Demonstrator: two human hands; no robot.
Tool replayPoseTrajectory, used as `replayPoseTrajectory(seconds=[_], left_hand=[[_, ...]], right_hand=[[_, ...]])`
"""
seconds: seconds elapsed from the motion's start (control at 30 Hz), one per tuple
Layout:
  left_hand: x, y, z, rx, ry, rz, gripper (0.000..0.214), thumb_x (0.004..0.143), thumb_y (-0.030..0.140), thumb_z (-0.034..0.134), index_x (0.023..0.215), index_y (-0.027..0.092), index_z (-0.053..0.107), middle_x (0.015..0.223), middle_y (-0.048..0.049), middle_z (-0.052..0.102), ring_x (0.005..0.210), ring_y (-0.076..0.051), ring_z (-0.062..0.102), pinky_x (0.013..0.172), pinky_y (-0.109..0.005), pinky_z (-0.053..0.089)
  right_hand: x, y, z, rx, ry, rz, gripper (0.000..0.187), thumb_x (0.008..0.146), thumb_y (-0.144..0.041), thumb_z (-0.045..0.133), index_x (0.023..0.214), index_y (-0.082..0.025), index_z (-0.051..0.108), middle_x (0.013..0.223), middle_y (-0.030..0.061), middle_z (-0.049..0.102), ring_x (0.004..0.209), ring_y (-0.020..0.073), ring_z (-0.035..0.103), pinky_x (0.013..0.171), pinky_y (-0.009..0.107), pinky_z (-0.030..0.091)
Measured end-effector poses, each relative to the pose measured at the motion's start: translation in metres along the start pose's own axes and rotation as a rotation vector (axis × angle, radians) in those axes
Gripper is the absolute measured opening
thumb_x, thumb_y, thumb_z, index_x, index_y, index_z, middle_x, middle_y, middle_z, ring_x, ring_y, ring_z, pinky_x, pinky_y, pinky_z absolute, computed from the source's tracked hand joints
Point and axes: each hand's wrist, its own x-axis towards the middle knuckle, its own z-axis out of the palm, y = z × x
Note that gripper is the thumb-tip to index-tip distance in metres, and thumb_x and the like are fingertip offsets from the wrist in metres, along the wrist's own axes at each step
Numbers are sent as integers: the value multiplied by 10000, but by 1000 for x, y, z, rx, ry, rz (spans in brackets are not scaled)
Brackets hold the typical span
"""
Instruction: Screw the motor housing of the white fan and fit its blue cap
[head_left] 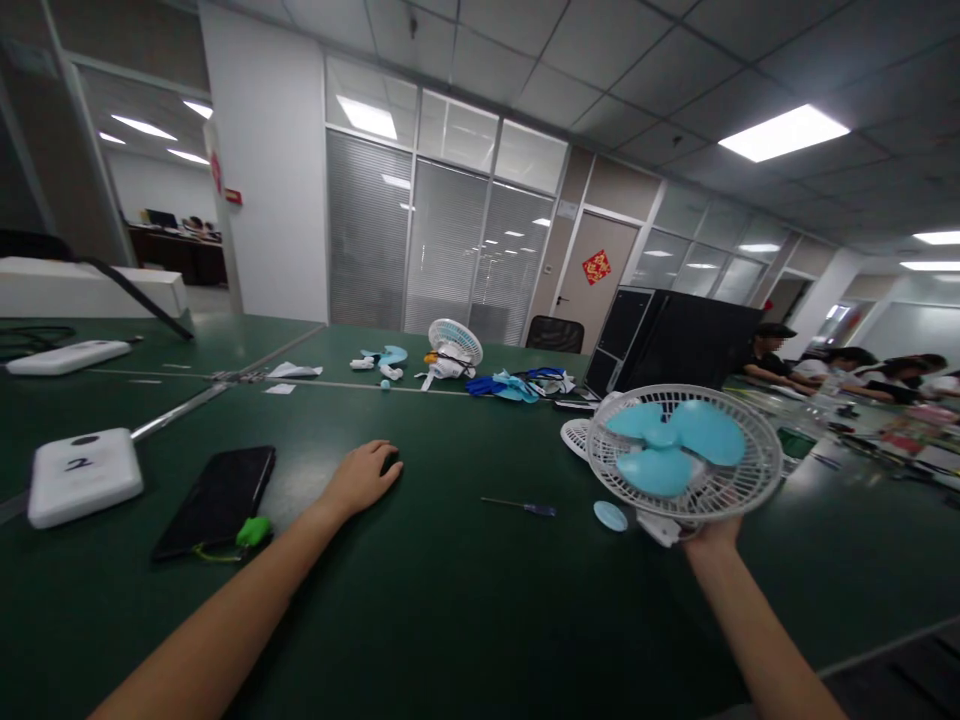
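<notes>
My right hand (pixel 712 540) grips a small electric fan (pixel 660 440) low at its back, and the fan hides most of the fingers. The fan has light blue blades inside a white grille, with a white piece (pixel 658 528) below. My left hand (pixel 365 475) lies palm down on the green table, fingers slightly bent and apart; a dark patch shows between thumb and forefinger, too dim to name. Between the hands are a screwdriver (pixel 519 507) and a pale blue round disc (pixel 610 516). A white grille part (pixel 576 438) shows behind the fan's left edge.
A black pouch (pixel 217 500) with a green tag and a white box (pixel 85 477) marked 2 lie left. Farther back are another fan (pixel 455 345), blue blades (pixel 390 355) and blue gloves (pixel 510 386). A large black case (pixel 675 335) stands behind my fan; people sit far right.
</notes>
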Motion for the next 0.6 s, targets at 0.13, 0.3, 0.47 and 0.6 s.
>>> replayPoseTrajectory(seconds=[0.13, 0.3, 0.47, 0.6], left_hand=[[2, -1, 1, -15, -1, -6, 300, 969, 316, 614, 1230, 167, 605, 1276, -102, 619, 1103, -256, 636, 928, -475, 546], [3, -1, 1, -23, -5, -12, 302, 968, 318, 615, 1228, 165, 606, 1274, -102, 620, 1109, -259, 634, 934, -480, 542], [2, -1, 1, -17, -4, -13, 297, 969, 318, 614, 1224, 166, 608, 1271, -102, 622, 1107, -257, 635, 933, -478, 543], [3, -1, 1, -13, -2, -14, 296, 969, 318, 614, 1222, 166, 609, 1267, -101, 624, 1102, -256, 636, 930, -475, 545]], right_hand=[[-17, 7, 12, 36, -10, 115, 681, 855, -676, 248, 1275, -248, 570, 1106, 91, 712, 894, 297, 711, 727, 507, 584], [-20, 7, 16, 29, -28, 139, 678, 791, -675, 335, 1254, -250, 591, 1080, 72, 732, 912, 299, 711, 758, 506, 582], [-21, 0, 15, 34, -75, 94, 617, 888, -690, 352, 1220, -239, 612, 1127, 78, 699, 947, 252, 685, 790, 447, 579], [-29, -6, 12, 14, -138, 41, 483, 969, -565, 476, 1244, -182, 583, 1179, 104, 645, 967, 207, 653, 835, 419, 558]])
